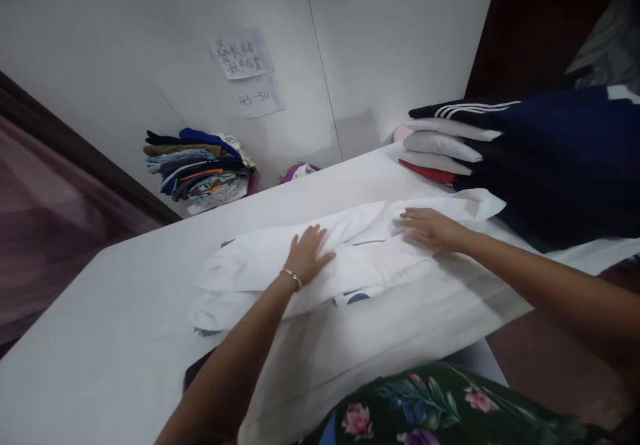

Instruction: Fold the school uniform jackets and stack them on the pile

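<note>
A white garment (265, 258) lies partly folded in a long strip on the white table, with a bit of dark print peeking out along its near edge. My left hand (309, 255) rests on the middle of it, fingers spread, a bracelet at the wrist. Farther right, my right hand (433, 229) lies on the same garment with its fingers stretched out. Neither hand grips anything that I can see. Off-white cloth (380, 331) hangs over the table's near edge, between the garment and my body.
Dark blue, grey and red folded clothes (570, 158) are piled at the right end of the table (125, 305). At the back left stands a stack of mixed folded clothes (200, 165). Handwritten paper notes (245, 55) are stuck to the wall. A pinkish curtain (45, 218) hangs at left.
</note>
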Tool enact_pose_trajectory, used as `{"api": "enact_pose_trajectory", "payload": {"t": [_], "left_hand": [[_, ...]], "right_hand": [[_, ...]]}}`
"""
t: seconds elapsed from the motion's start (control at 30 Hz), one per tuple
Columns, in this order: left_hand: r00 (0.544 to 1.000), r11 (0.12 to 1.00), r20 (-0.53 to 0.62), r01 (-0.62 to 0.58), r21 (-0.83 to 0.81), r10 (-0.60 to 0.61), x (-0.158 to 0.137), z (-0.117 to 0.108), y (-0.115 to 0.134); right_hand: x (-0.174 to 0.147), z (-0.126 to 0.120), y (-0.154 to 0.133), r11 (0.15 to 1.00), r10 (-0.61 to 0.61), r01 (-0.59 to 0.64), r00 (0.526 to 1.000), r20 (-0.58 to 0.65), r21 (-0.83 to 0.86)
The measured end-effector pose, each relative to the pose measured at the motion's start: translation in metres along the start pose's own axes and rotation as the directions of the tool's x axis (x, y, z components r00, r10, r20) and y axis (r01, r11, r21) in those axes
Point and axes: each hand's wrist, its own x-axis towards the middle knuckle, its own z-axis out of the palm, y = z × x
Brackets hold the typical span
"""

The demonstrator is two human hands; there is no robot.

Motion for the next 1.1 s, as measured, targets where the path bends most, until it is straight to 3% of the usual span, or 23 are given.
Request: {"api": "enact_pose_trajectory", "payload": {"t": [0.07,0.17,0.3,0.37,0.47,0.6,0.7,0.8,0.87,0.93,1.0,1.1], "left_hand": [[0.996,1.0,0.087,-0.024,0.001,0.024,-0.003,0.016,0.02],[0.99,1.0,0.141,0.008,0.004,-0.009,-0.005,0.032,0.029],[0.986,0.999,0.166,0.03,-0.024,-0.026,-0.006,0.027,0.029],[0.985,0.995,0.159,0.076,-0.06,-0.065,-0.011,0.019,0.035],[0.991,0.985,0.075,0.121,-0.125,-0.113,-0.031,0.011,0.053],[0.997,0.983,-0.043,0.048,-0.178,-0.057,-0.066,0.018,0.082],[0.999,0.985,-0.026,0.021,-0.172,-0.026,-0.08,0.031,0.095],[1.0,0.991,0.017,0.012,-0.136,-0.01,-0.082,0.039,0.101],[1.0,0.995,-0.012,-0.011,-0.097,0.01,-0.082,0.039,0.103],[0.996,0.997,-0.077,-0.051,-0.054,0.047,-0.085,0.036,0.102],[0.987,0.998,-0.149,-0.061,-0.018,0.057,-0.087,0.032,0.101],[0.971,0.999,-0.236,0.036,-0.009,-0.037,-0.085,0.029,0.094]], "right_hand": [[-0.015,0.01,0.007,0.993,0.119,-0.116,0.989,0.089,-0.032],[-0.036,0.021,0.033,0.951,0.309,-0.305,0.937,0.163,-0.046],[-0.043,0.023,0.042,0.929,0.364,-0.369,0.911,0.192,-0.011],[-0.045,0.02,0.028,0.932,0.359,-0.362,0.927,0.11,0.005],[-0.056,0.016,-0.003,0.957,0.287,-0.28,0.952,-0.107,0.074],[-0.084,0.018,-0.037,0.979,0.161,-0.12,0.949,-0.269,0.164],[-0.098,0.024,-0.045,0.974,0.206,-0.162,0.928,-0.309,0.161],[-0.101,0.03,-0.044,0.964,0.262,-0.239,0.925,-0.274,0.114],[-0.101,0.031,-0.044,0.957,0.289,-0.278,0.915,-0.282,0.078],[-0.104,0.03,-0.044,0.946,0.323,-0.307,0.881,-0.346,0.103],[-0.111,0.029,-0.041,0.916,0.4,-0.337,0.815,-0.418,0.219],[-0.124,0.025,-0.028,0.762,0.635,-0.436,0.645,-0.425,0.478]]}}
